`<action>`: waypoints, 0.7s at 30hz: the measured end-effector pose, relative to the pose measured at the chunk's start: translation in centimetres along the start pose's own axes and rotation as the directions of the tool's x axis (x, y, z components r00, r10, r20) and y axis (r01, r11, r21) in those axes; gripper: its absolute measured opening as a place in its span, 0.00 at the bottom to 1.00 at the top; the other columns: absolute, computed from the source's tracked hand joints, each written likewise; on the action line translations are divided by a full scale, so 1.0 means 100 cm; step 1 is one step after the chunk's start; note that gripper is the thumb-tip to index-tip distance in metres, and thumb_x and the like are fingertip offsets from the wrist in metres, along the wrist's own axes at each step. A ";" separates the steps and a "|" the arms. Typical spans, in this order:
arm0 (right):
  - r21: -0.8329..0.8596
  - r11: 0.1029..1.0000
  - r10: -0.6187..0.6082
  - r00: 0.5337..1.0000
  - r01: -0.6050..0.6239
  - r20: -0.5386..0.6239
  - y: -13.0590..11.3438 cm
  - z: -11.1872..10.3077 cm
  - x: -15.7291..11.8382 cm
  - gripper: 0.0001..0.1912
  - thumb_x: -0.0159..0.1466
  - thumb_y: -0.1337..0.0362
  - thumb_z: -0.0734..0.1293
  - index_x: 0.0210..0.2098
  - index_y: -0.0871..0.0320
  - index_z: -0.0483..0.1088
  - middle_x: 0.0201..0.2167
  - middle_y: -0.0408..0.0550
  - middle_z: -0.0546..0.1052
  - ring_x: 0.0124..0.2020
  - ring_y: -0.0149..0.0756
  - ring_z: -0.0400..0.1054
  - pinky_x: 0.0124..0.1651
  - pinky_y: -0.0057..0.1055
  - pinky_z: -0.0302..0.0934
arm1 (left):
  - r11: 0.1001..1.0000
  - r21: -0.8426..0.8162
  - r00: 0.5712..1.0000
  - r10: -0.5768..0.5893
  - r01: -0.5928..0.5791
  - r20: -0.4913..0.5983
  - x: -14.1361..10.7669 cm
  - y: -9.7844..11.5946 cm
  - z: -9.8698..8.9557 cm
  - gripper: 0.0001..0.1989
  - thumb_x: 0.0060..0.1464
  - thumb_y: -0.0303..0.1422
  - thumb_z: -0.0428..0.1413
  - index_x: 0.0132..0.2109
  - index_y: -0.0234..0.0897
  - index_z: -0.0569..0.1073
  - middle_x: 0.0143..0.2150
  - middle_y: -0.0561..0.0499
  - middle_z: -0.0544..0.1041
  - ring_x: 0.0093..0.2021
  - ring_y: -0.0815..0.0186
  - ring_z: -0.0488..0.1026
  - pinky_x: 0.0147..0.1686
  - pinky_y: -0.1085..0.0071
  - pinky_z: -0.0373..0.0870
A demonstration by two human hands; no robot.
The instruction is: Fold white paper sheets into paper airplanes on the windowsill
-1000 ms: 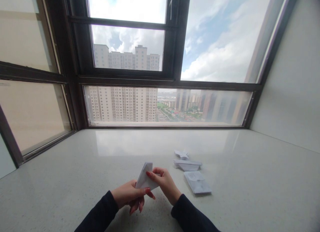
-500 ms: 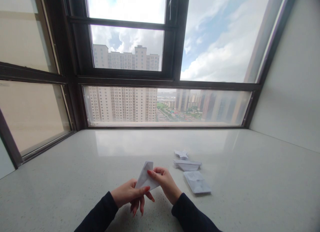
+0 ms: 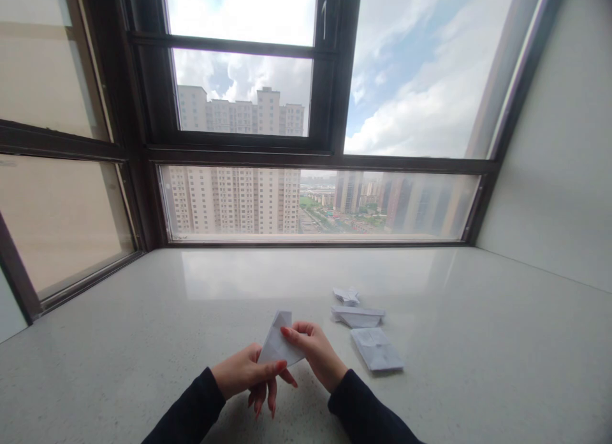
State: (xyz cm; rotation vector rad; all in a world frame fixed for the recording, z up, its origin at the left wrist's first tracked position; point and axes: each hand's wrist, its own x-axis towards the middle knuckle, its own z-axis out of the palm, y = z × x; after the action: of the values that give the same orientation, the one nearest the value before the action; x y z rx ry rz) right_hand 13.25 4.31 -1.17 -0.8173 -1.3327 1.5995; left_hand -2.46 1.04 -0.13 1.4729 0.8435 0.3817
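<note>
A piece of folded white paper [image 3: 278, 343], with a pointed triangular outline, is held between my two hands above the pale sill. My left hand [image 3: 251, 371] grips its lower left edge, thumb on top and the other fingers underneath. On the right side of the paper, my right hand [image 3: 318, 351] pinches it with the thumb lying across the front face. The right hand's other fingers are mostly hidden behind the paper and the hand itself.
Right of my hands lie a flat folded paper square [image 3: 377, 350], a boat-shaped folded paper [image 3: 358, 316] and a small pointed folded paper [image 3: 347, 296]. The speckled sill [image 3: 143, 342] meets a dark window frame [image 3: 315, 244] at the back and a white wall [image 3: 549, 195] at right.
Almost nothing differs. The fingers of my left hand below the paper have shifted very slightly, and both hands keep their hold.
</note>
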 end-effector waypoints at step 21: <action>-0.040 0.999 -0.003 0.999 0.002 -0.037 0.004 -0.001 0.003 0.22 0.40 0.49 0.70 0.15 0.61 0.61 0.12 0.37 0.62 0.15 0.23 0.52 0.20 0.24 0.41 | 1.000 0.019 0.999 -0.018 0.019 -0.051 0.002 -0.001 0.002 0.31 0.42 0.53 0.48 0.39 0.28 0.72 0.21 0.50 0.74 0.15 0.73 0.65 0.15 0.77 0.53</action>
State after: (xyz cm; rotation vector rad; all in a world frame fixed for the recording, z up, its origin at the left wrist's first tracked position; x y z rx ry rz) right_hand 13.12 4.64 -1.55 -0.8650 -1.3425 1.5532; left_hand -2.26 1.06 -0.33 1.4773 0.9026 0.3992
